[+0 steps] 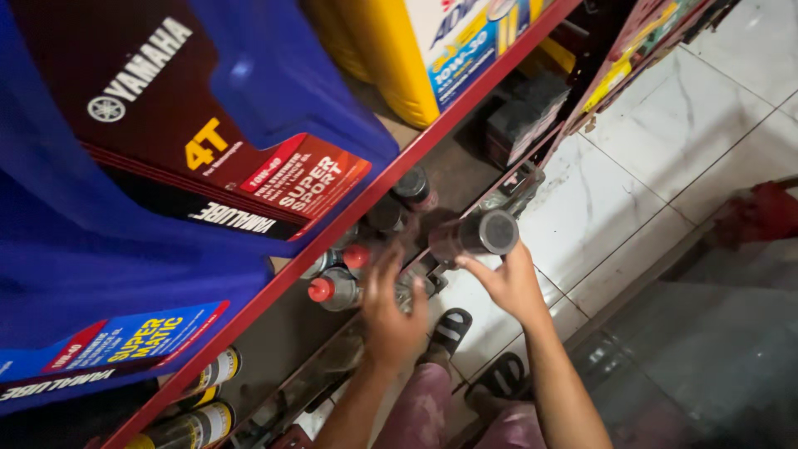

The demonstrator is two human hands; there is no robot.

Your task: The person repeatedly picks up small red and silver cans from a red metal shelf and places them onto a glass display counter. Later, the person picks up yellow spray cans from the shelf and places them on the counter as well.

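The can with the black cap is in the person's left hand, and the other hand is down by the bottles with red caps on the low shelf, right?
Not quite. The head view shows the can with the black cap held in the right hand, not the left. The left hand is the one down by the bottles with red caps on the low shelf.

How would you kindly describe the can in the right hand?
Find the red shelf edge running diagonally; below it, cans crowd the lower shelf. The dark can lies tilted in the right hand, its black cap facing the camera, unlike the red-capped bottles by the left hand.
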